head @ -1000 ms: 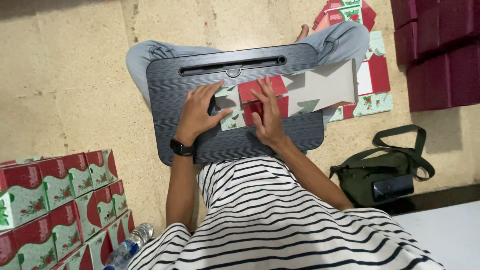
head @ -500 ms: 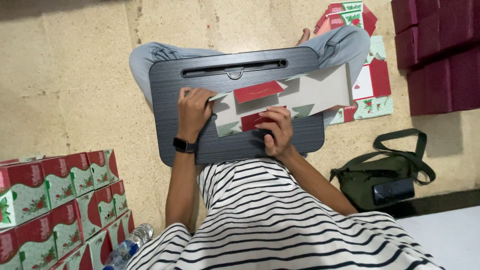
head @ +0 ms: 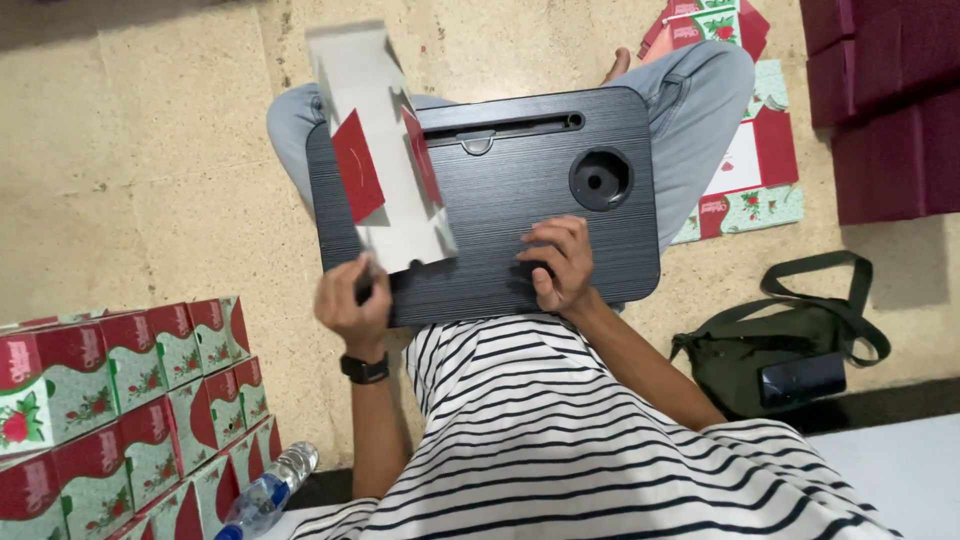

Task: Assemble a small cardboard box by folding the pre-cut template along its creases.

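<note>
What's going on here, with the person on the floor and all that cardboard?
A person in a striped shirt sits on the floor with a black lap desk across their legs. Their left hand holds up a flat, unfolded cardboard box blank, grey inside with red flaps, by its lower edge. Their right hand rests on the desk. Finished red-and-green boxes are stacked to the left, more flat blanks lie beyond the desk, and a green bag sits to the right.

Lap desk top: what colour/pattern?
Dark grey-black with a fine horizontal woodgrain texture; the lap desk shows best in the head view.
</note>
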